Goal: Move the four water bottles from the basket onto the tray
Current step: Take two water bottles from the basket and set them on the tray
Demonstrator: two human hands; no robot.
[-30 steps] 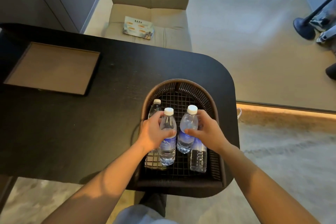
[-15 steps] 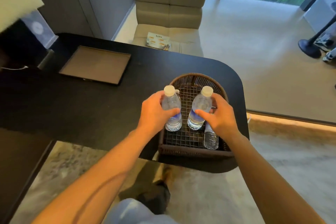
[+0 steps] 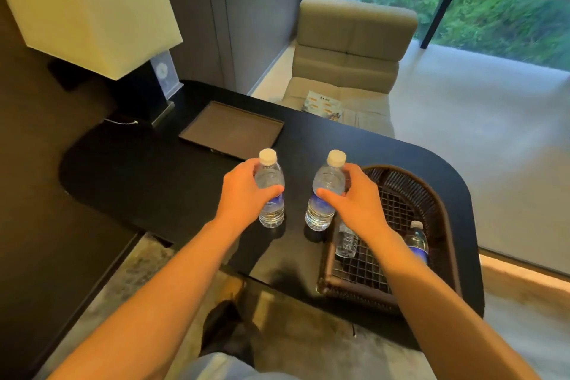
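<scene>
Basket bottles partly hidden behind right forearm.

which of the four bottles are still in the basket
The two small ones at lower right: one bottle just under the right forearm, another by the basket's right wall. The other two are out, one in each hand.

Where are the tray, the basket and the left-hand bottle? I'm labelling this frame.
tray (image 3: 231, 129), head view, bare inner floor.
basket (image 3: 431, 194), head view, woven far rim.
left-hand bottle (image 3: 271, 210), head view, lower body.
</scene>
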